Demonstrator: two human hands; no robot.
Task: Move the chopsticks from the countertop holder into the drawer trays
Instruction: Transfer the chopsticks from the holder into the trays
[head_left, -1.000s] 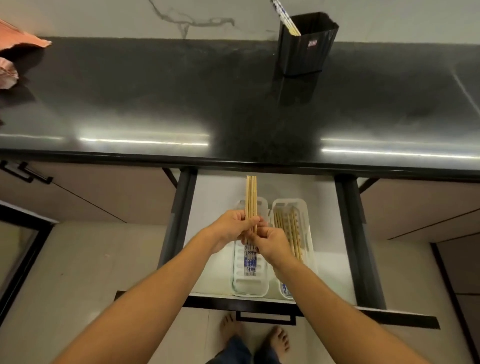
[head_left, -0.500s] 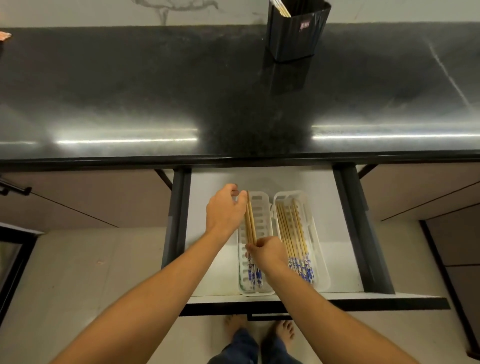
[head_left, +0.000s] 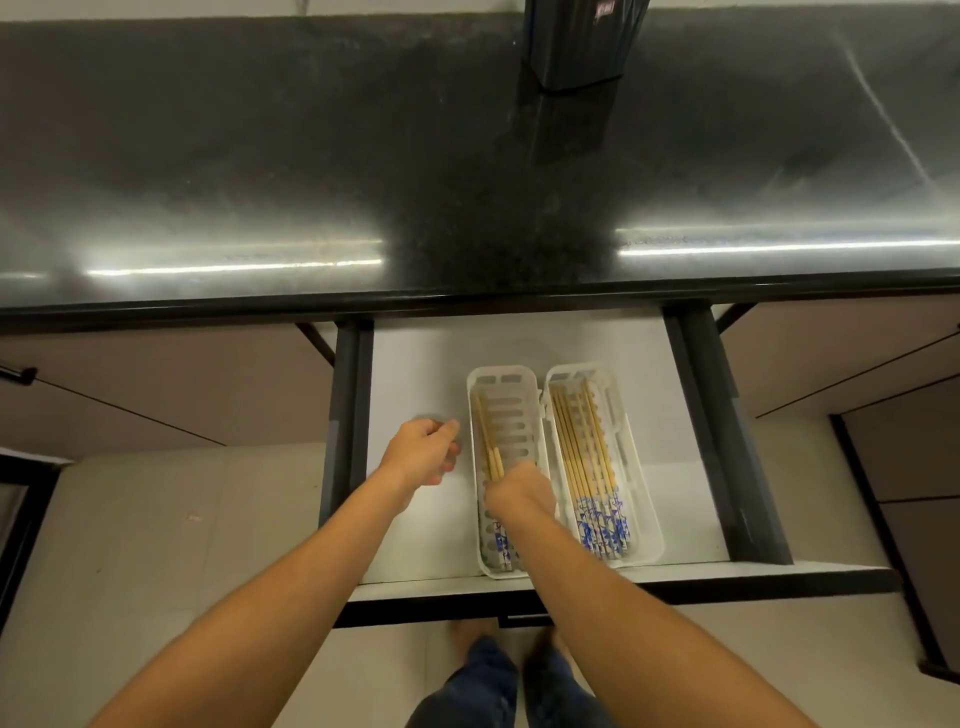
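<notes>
Near front edge of drawer: gripped chopsticks with right hand inside left tray; hovered left hand, loosely curled, empty, just beside tray's left wall.

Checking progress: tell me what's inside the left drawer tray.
A few chopsticks lie along its left side; the right hand covers their middle and part of the tray floor.

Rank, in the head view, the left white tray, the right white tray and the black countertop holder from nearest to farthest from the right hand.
1. Left white tray: the right hand is in it, holding its chopsticks.
2. Right white tray: next to it, on the hand's right side.
3. Black holder: far back on the countertop.
</notes>
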